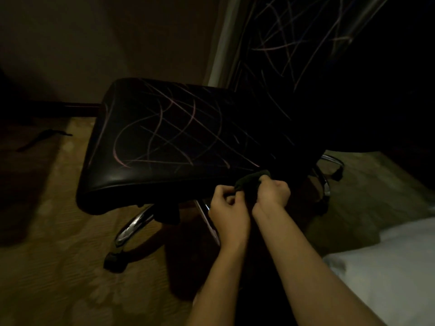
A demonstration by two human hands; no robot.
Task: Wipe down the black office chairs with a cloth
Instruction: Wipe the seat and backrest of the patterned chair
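Dim room. Black leather-look office chair [179, 142], seat centre frame, scribbled with pale pink lines. Small dark bunched cloth [250, 182] at seat's lower-right edge, gripped by both: left hand [227, 208] pinching one end, right hand [273, 190] fisted round it.

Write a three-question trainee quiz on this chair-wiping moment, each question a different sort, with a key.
1. True or false: the dark cloth is spread flat in the middle of the chair seat.
2. Multiple choice: which of the hands grip the cloth? A) only the left hand B) only the right hand C) both
3. Fill in: the seat and the backrest are covered in thin pale ____.

Key: 1 false, it is bunched between the hands at the seat's near edge. 2 C. 3 scribble lines.
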